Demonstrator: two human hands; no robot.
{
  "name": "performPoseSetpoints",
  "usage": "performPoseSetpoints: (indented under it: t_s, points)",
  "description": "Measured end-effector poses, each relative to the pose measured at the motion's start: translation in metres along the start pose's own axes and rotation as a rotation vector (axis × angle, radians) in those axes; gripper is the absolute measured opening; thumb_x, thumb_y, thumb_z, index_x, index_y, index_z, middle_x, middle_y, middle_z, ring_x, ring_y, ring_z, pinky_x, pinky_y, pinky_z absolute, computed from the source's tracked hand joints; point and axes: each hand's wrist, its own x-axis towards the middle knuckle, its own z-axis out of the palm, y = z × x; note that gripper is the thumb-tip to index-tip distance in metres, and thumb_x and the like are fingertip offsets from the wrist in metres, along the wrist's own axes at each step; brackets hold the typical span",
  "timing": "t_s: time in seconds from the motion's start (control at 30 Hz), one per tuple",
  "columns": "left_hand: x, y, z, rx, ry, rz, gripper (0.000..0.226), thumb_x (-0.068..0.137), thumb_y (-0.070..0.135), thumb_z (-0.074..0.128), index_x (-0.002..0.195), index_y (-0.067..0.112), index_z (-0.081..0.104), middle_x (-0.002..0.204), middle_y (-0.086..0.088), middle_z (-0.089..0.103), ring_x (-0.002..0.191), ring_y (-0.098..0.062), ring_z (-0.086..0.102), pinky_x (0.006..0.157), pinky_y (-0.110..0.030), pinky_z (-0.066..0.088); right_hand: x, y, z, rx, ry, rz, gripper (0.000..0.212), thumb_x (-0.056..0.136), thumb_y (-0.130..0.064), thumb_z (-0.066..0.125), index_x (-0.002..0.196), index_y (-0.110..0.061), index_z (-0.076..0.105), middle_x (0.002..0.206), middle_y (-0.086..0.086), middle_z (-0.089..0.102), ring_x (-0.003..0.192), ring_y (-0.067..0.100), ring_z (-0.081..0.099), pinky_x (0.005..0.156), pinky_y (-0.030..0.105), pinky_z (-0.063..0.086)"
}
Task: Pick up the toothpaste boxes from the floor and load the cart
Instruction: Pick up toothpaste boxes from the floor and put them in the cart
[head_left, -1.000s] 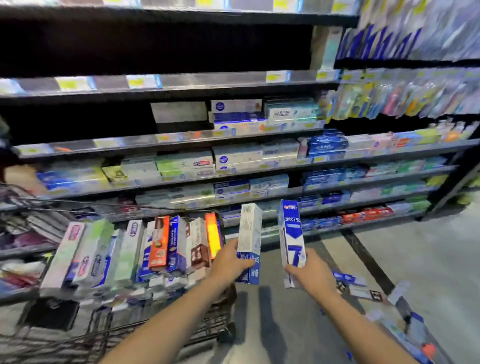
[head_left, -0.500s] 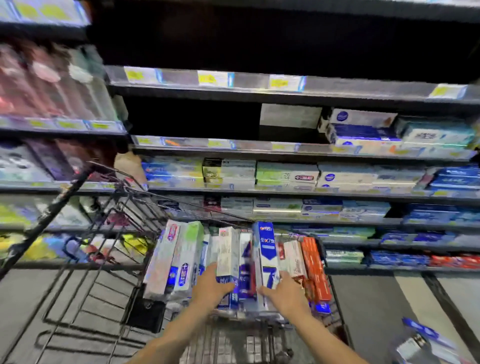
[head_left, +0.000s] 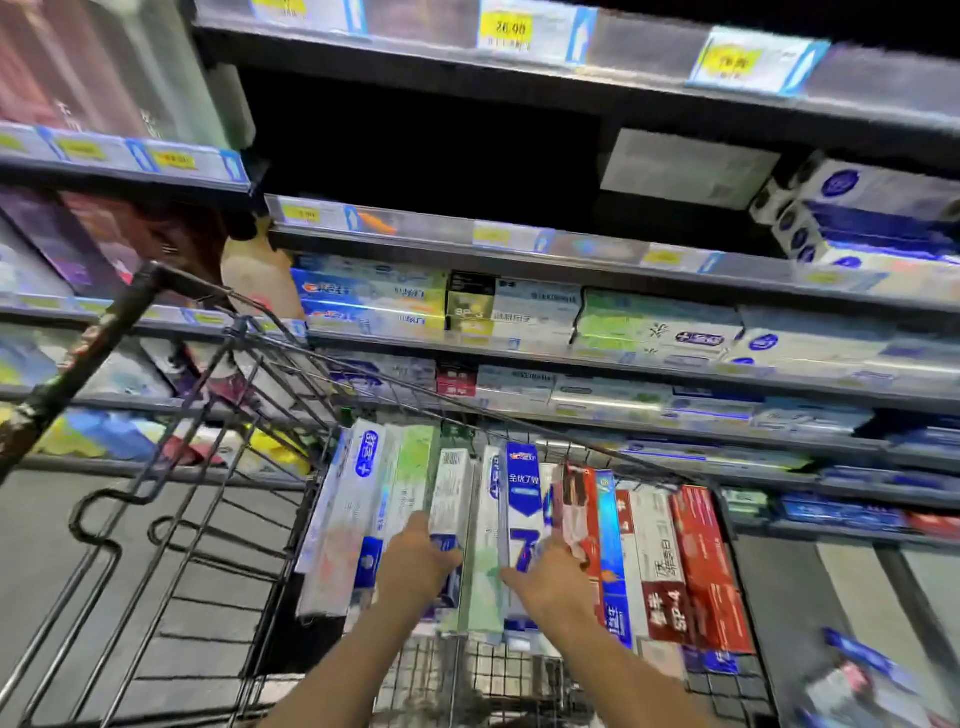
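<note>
I see my left hand (head_left: 422, 564) wrapped around the bottom of a white box (head_left: 451, 493) with a barcode at its top. The box stands up tall in the cart (head_left: 249, 519), in the middle of the row of toothpaste boxes.

My right hand (head_left: 553, 579) is just to the right of it. Its fingers curl around the low part of a blue and white box with a big 7 (head_left: 522, 506) on it. That box stands up too, close beside the white one, with a pale green box (head_left: 483, 587) between their lower halves.

The row of boxes fills the near right part of the cart. On the left end stands a white box with a blue mark (head_left: 358, 499). On the right end are red boxes (head_left: 704, 561), leaning a little. A thin blue box (head_left: 612, 545) stands between the red ones and my right hand.

The cart's black handle (head_left: 78, 364) sticks up on the far left.

Behind the cart are store shelves (head_left: 623, 358) full of more toothpaste boxes, with yellow price tags (head_left: 506, 28) on the edges. Down at the near right, on the gray floor (head_left: 841, 597), lie some blurry boxes (head_left: 857, 675).
</note>
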Motion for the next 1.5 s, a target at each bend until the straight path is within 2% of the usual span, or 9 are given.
performPoseSetpoints:
  t_s: [0.27,0.37,0.5,0.63,0.77,0.9,1.1,1.4,1.5]
  points:
    - [0.007,-0.001,0.018,-0.051,-0.005,0.047,0.051,0.081,0.029,0.07,0.123,0.014,0.046,0.091,-0.007,0.067,0.079,-0.025,0.064,0.065,-0.033,0.051,0.016,0.003,0.012,-0.072,0.005,0.004,0.073,0.086,-0.047,0.062,0.136,-0.004,0.032,0.106,0.007,0.066,0.096,0.022,0.065,0.079,0.034,0.055]
    - [0.0,0.006,0.009,-0.045,0.015,0.088,0.037,0.084,0.022,0.067,0.114,0.011,0.049,0.1,-0.006,0.065,0.082,-0.023,0.06,0.064,-0.03,0.048,0.013,0.006,0.002,0.014,0.055,-0.039,0.05,0.09,-0.037,0.06,0.125,-0.006,0.043,0.105,0.008,0.066,0.093,0.022,0.064,0.079,0.033,0.055]
    - [-0.009,0.024,-0.021,0.028,0.063,0.188,0.023,0.088,0.017,0.06,0.108,0.012,0.05,0.089,-0.002,0.056,0.083,-0.023,0.055,0.067,-0.029,0.042,0.001,0.01,-0.038,0.036,0.165,-0.16,0.034,0.093,-0.029,0.053,0.121,-0.012,0.046,0.095,0.004,0.063,0.077,0.018,0.055,0.057,0.027,0.042]
    - [-0.016,0.062,-0.05,0.125,0.084,0.247,0.052,0.09,0.026,0.059,0.137,0.007,0.044,0.127,-0.013,0.058,0.112,-0.029,0.058,0.09,-0.033,0.047,-0.014,0.023,-0.083,-0.027,0.23,-0.289,0.027,0.092,-0.035,0.049,0.11,-0.014,0.049,0.105,0.005,0.063,0.094,0.025,0.061,0.076,0.033,0.049]
    - [-0.028,0.114,-0.058,0.333,0.083,0.416,0.072,0.091,0.038,0.057,0.149,0.01,0.024,0.14,-0.013,0.048,0.126,-0.028,0.048,0.1,-0.036,0.042,-0.025,0.054,-0.122,-0.207,0.308,-0.386,0.054,0.094,-0.044,0.046,0.137,-0.013,0.04,0.136,0.007,0.05,0.123,0.024,0.048,0.103,0.034,0.039]
    - [-0.043,0.167,-0.036,0.659,0.133,0.684,0.075,0.088,0.05,0.055,0.147,0.012,0.026,0.15,-0.009,0.035,0.138,-0.025,0.033,0.112,-0.037,0.03,-0.034,0.1,-0.153,-0.252,0.37,-0.309,0.074,0.09,-0.057,0.033,0.151,-0.018,0.018,0.157,0.006,0.022,0.144,0.019,0.02,0.116,0.041,0.013]
    - [-0.086,0.232,0.035,0.776,0.083,0.959,0.08,0.083,0.063,0.043,0.141,0.008,0.037,0.144,-0.014,0.042,0.132,-0.029,0.04,0.106,-0.041,0.034,-0.066,0.186,-0.19,-0.176,0.467,-0.123,0.067,0.093,-0.046,0.046,0.148,-0.016,0.024,0.153,0.009,0.027,0.142,0.023,0.023,0.116,0.045,0.015]
    - [-0.165,0.328,0.177,0.85,-0.075,1.047,0.087,0.09,0.055,0.048,0.151,0.008,0.008,0.158,-0.01,0.016,0.144,-0.026,0.02,0.115,-0.041,0.026,-0.135,0.384,-0.225,-0.124,0.413,0.108,0.075,0.094,-0.051,0.043,0.152,-0.018,0.01,0.159,0.007,0.012,0.146,0.022,0.013,0.118,0.049,0.007]
    - [-0.203,0.352,0.238,0.877,-0.143,1.094,0.084,0.091,0.052,0.049,0.151,0.008,0.01,0.158,-0.011,0.015,0.144,-0.025,0.02,0.115,-0.038,0.024,-0.157,0.461,-0.23,-0.075,0.415,0.21,0.078,0.09,-0.059,0.038,0.151,-0.017,0.014,0.157,0.007,0.017,0.143,0.026,0.021,0.115,0.047,0.02]
